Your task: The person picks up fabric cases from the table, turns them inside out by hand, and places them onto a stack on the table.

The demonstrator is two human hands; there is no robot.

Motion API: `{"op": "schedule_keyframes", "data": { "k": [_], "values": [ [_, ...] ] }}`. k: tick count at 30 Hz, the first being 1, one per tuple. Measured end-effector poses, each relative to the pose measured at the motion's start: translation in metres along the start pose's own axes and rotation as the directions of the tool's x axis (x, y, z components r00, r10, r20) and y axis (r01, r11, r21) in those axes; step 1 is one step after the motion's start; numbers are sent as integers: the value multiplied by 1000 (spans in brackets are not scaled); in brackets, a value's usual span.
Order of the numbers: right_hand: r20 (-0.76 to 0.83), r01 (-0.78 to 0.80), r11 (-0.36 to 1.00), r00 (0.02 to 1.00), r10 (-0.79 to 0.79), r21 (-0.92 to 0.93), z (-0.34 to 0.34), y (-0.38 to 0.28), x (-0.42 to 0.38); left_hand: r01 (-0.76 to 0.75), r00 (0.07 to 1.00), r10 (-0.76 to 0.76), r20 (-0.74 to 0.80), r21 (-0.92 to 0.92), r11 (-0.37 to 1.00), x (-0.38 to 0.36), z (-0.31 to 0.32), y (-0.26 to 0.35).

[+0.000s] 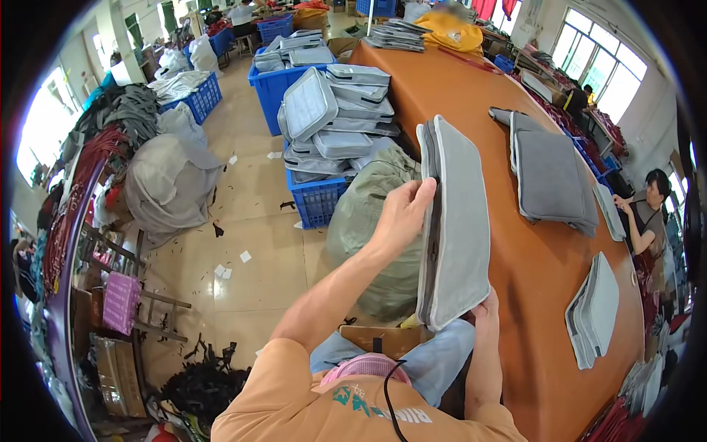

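A flat grey fabric case with pale piping and a dark strip along its side, perhaps a zipper, is held upright on its edge above my lap. My left hand grips its left side, with the thumb pressed at the dark strip. At its lower right corner is my right hand, closed on the fabric; some of those fingers are hidden behind the case. To the right, a dark grey case or small stack lies on the brown table. Nearer the table's right edge rests another light grey case.
Left of the table stands a blue crate piled with grey cases, beside a big greenish sack. A person sits across the table. Fabric scraps and a wooden stool are on the left.
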State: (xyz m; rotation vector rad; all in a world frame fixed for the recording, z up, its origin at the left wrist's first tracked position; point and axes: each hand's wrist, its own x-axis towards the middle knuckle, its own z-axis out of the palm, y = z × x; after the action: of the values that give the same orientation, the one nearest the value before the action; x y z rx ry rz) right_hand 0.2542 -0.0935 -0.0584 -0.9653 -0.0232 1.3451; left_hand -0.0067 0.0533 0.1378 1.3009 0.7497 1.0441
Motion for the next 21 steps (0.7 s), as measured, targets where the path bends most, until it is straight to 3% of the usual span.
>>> {"op": "schedule_keyframes", "data": {
  "k": [6, 10, 16, 20, 21],
  "values": [
    [-235, 136, 986, 959, -155, -96, -5, -9, -6, -72, 997, 72, -14, 15, 997, 6, 3, -11],
    [-344, 149, 969, 915, -211, -199, 7, -15, -30, 9, 998, -7, 59, -38, 999, 5, -3, -14],
    [-291, 200, 941, 915, -278, -271, 9, -28, -42, 127, 983, -133, 126, 56, 990, 3, -16, -18],
    [-212, 184, 727, 884, -417, -661, 46, -45, -58, 59, 998, -58, 14, -288, 956, -12, -10, -9],
    [-159, 332, 661, 807, -568, -673, 47, -47, -53, 60, 998, -58, 17, -285, 957, -13, -8, -5]
  ]
}}
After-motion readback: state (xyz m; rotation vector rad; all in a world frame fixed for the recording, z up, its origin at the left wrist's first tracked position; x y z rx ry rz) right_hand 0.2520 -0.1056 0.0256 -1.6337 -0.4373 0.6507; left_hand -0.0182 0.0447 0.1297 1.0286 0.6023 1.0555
